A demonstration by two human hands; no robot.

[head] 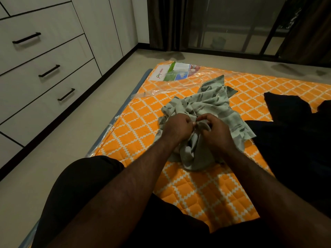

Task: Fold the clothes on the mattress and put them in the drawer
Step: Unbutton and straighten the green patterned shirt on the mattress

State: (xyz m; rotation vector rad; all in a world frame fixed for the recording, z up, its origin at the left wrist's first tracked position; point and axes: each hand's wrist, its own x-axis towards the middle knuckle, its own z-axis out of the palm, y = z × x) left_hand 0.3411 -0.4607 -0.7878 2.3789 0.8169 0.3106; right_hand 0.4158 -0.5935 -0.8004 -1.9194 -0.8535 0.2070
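**Garment bunched in both hands on mattress; drawers closed**

Room: pale, smooth floor (62,149) runs between the furniture and the bedding. A dark glass door (232,24) with black framing closes the far side, flanked by a heavy dark curtain (164,22).

Drawer unit (53,56): flat white fronts with thin black seams and a black plinth, along the left wall. Three stacked drawers each carry a slim black bar handle; all sit flush and closed.

Mattress (206,194): laid directly on the floor. The surface is quilted, orange with a white stepped lattice. Clear plastic wrap (172,86), glossy and creased, covers the far corner, over a printed label (177,71).

Black garment (290,133): matte, shapeless, spread over the right side of the mattress, its edge just beside the grey one.

Grey-green garment (213,102): thin, soft cloth with darker printed marks. It lies crumpled in deep folds at the middle of the mattress, unfolded, well apart from the drawers.

Left hand (177,127): fingers curled tight, gripping a bunch of the grey-green cloth at its near end.

Right hand (215,130): fingers bent, thumb and fingertips pinching the same bunch. The two hands nearly meet, knuckles facing the camera. Both forearms are bare.
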